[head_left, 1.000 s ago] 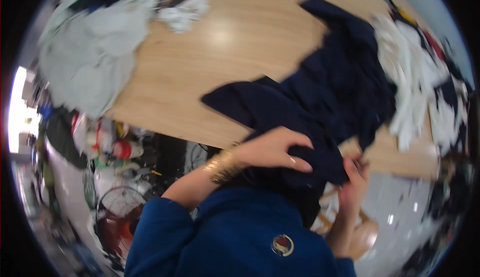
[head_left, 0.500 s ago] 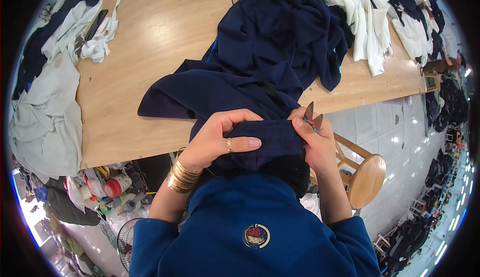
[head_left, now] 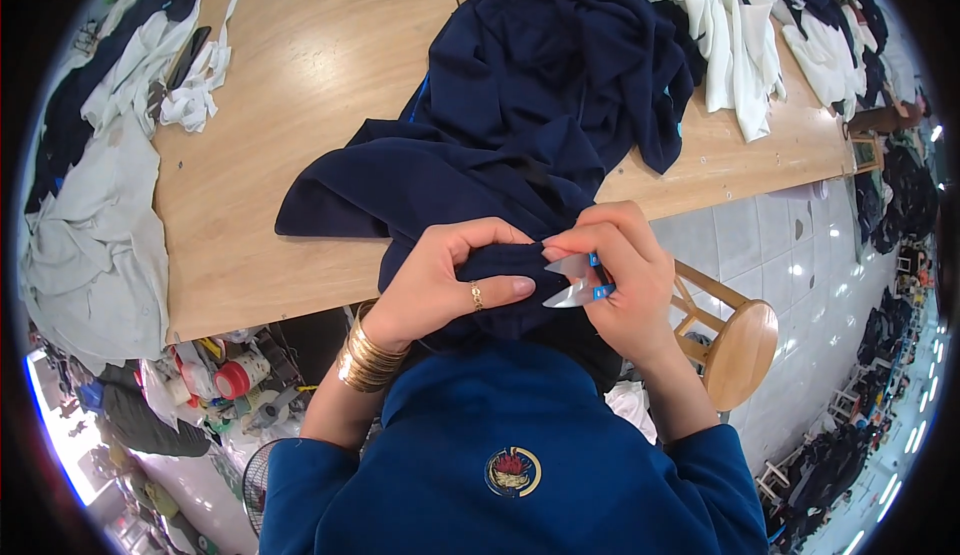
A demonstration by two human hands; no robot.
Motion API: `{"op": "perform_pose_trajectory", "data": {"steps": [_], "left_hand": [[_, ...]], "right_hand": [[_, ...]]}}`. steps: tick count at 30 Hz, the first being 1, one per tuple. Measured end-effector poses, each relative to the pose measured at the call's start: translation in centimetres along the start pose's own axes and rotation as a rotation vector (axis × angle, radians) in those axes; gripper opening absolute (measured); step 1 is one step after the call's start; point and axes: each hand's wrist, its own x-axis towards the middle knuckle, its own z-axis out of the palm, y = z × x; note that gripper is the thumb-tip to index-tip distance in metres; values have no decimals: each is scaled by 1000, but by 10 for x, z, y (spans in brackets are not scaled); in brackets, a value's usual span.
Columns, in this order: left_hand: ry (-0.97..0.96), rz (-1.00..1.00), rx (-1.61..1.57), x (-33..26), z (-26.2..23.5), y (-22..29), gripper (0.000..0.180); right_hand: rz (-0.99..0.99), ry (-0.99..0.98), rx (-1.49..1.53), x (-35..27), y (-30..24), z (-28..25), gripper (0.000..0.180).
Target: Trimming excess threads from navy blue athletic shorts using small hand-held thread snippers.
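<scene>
A dark navy garment [head_left: 500, 145] lies bunched on the wooden table [head_left: 300, 65] and hangs over its near edge toward me. My left hand [head_left: 440, 280], with a ring and gold bangles at the wrist, pinches a fold of this garment close to my chest. My right hand [head_left: 620, 280] holds small thread snips [head_left: 572, 280] with blue handles; their silver blades are spread apart and point left, right beside the fold and my left thumb.
White garments [head_left: 720, 25] are piled at the table's far right, pale grey and white cloth [head_left: 100, 205] at its left. A round wooden stool [head_left: 740, 350] stands on the tiled floor to my right. Spools and clutter [head_left: 230, 375] sit under the table.
The view has swung so the table sits straighter. My hands have drawn the fold closer, and the snips are now turned with their blades pointing at it.
</scene>
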Motion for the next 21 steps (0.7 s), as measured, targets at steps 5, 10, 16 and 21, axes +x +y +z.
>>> {"op": "perform_pose_trajectory", "data": {"steps": [5, 10, 16, 21], "left_hand": [[-1, -1, -26, -1, 3, 3, 31], [-14, 9, -43, -1, 1, 0, 31], [-25, -65, -158, 0, -1, 3, 32], [-28, -38, -137, 0, -1, 2, 33]], "right_hand": [[42, 32, 126, 4, 8, -2, 23], [130, 53, 279, 2, 16, -22, 17], [245, 22, 249, 2, 0, -24, 27], [-16, -97, -178, -1, 6, -28, 34]]}}
